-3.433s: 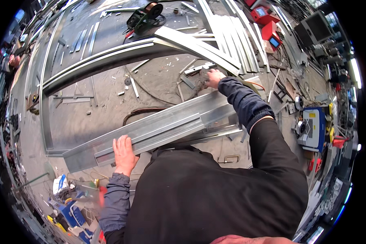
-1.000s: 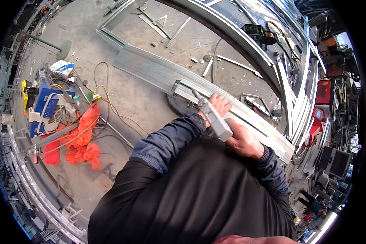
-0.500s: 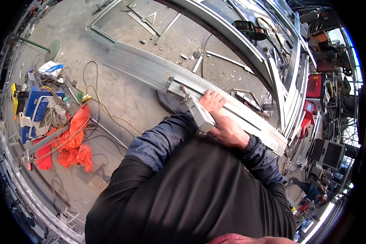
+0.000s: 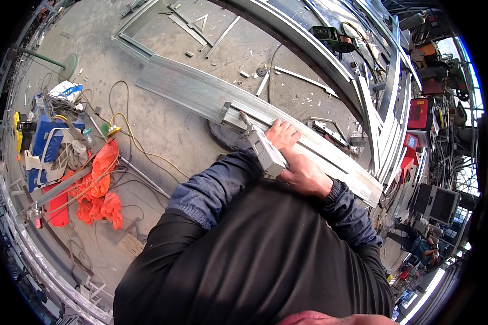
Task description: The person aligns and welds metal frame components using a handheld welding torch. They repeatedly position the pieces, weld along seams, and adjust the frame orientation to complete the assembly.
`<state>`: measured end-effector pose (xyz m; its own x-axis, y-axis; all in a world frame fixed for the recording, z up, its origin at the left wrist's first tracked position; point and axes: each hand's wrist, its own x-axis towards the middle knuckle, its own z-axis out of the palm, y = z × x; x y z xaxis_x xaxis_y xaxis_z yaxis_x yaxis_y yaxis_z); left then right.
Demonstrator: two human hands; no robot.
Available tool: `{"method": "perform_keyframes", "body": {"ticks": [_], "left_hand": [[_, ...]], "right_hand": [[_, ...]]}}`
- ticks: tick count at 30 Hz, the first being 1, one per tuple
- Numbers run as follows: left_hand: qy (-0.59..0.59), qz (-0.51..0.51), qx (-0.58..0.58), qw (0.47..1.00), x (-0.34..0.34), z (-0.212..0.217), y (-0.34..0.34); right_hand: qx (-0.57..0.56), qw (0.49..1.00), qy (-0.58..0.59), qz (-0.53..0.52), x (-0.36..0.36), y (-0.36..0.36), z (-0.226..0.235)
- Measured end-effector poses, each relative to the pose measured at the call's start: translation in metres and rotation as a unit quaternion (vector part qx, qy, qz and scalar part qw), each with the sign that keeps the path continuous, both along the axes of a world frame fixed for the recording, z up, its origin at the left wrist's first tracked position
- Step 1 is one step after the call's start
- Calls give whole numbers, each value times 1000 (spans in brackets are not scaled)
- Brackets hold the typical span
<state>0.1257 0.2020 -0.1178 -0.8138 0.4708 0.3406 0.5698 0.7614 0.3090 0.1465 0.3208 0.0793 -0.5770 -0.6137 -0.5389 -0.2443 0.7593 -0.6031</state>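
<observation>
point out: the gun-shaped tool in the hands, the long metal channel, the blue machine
grey hand tool (image 4: 265,151), head view, middle of its body
long metal channel (image 4: 195,92), head view, flat top face left of the hands
blue machine (image 4: 40,143), head view, its blue casing

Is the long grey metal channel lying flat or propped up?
Lying flat: the long grey metal channel rests lengthwise along the concrete floor, with the tool tip on it.

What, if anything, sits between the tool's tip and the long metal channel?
Nothing visible. Both hands, right hand and left hand, grip the grey handheld tool; its thin tip points straight at the metal channel beside a small upright bracket.
</observation>
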Motion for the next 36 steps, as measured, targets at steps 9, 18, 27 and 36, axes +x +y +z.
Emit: {"method": "perform_keyframes", "body": {"ticks": [9,18,27,36], "left_hand": [[10,1,-2,1000,1,0,0],[12,9,2,1000,0,-5,2],[-14,2,-4,1000,-2,-8,4],[15,16,-2,1000,-3,-12,7]], "right_hand": [[0,1000,-1,-12,1,-2,3],[2,1000,-2,-3,0,-5,8],[-26,999,19,4,3,5,-5],[1,1000,5,-5,3,4,2]]}}
